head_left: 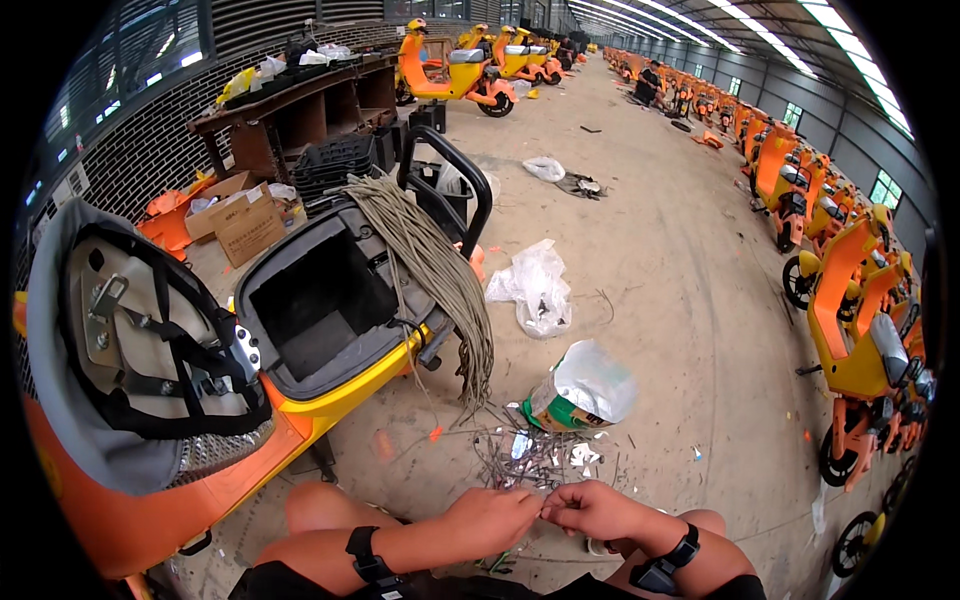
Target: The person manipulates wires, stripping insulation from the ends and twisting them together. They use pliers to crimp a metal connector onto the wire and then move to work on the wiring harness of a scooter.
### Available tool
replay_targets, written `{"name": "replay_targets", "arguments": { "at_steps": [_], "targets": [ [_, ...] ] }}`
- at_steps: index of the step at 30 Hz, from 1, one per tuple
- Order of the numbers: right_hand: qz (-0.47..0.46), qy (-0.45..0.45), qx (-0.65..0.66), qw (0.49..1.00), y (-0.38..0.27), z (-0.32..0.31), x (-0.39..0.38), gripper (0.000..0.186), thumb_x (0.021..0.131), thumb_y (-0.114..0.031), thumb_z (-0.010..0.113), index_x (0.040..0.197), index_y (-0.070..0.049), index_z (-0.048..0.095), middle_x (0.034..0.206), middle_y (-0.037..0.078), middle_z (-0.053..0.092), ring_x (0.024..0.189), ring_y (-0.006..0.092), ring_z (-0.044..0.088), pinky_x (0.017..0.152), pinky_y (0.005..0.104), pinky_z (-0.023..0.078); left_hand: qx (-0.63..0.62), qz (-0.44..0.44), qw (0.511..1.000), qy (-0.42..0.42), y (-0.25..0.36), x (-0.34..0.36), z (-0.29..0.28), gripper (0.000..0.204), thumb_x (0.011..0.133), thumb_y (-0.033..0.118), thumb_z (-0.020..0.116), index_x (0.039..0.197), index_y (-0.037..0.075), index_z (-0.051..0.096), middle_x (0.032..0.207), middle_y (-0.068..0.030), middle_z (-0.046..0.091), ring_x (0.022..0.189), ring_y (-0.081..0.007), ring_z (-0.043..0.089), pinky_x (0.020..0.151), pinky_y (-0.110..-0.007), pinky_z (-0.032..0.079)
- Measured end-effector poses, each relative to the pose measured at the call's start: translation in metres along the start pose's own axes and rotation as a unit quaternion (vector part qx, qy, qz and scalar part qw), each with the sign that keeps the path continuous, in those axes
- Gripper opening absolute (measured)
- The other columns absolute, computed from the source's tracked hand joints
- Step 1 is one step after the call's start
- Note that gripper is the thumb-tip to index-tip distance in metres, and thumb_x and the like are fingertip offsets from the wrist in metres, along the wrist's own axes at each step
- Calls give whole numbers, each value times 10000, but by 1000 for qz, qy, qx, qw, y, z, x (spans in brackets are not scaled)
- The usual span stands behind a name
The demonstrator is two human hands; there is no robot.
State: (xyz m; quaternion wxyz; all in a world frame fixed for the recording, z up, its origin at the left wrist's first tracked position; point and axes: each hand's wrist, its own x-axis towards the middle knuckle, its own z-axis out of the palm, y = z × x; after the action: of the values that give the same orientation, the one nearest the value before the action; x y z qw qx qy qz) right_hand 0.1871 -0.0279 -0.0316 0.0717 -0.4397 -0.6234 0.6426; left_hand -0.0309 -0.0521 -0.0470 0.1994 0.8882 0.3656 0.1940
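My left hand (500, 520) and my right hand (592, 507) meet in front of me above my lap, fingertips almost touching. Both are closed in a pinch; whatever lies between the fingers is too small to make out. To my left stands an orange and yellow scooter (350, 400), its grey seat (50, 330) tipped up on a hinge. The dark storage box (320, 330) under the seat lies uncovered. A thick bundle of grey-green cords (425, 260) drapes over the box's rear edge and the black grab rail (487, 190).
On the floor ahead are a white and green sack (590, 385), scattered scraps and ties (510, 460), and a clear plastic bag (540, 285). Cardboard boxes (250, 225) and a workbench (290, 95) stand at the far left. Rows of scooters (850, 310) line the right side.
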Motion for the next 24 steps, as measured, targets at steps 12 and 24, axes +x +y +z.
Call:
{"name": "replay_targets", "arguments": {
  "at_steps": [12, 24],
  "targets": [
    [34, -49, 127, 990, 11, -7, -5, 185, 938, -186, 573, 987, -19, 637, 708, -4, 577, 606, 54, 499, 528, 229, 407, -10, 39, 999, -1, 5, 8, -2, 160, 812, 167, 622, 920, 74, 549, 762, -50, 553, 615, -257, 617, 492, -373, 498],
    [-52, -9, -12, 999, 18, -7, -7, 280, 924, -262, 593, 1088, -37, 564, 761, 55, 606, 659, 176, 593, 662, 298, 485, -31, -7, 1000, 0, 2, 8, 3, 166, 799, 177, 638, 915, 60, 623, 721, -42, 607, 649, -246, 628, 535, -334, 484]
  ]
}}
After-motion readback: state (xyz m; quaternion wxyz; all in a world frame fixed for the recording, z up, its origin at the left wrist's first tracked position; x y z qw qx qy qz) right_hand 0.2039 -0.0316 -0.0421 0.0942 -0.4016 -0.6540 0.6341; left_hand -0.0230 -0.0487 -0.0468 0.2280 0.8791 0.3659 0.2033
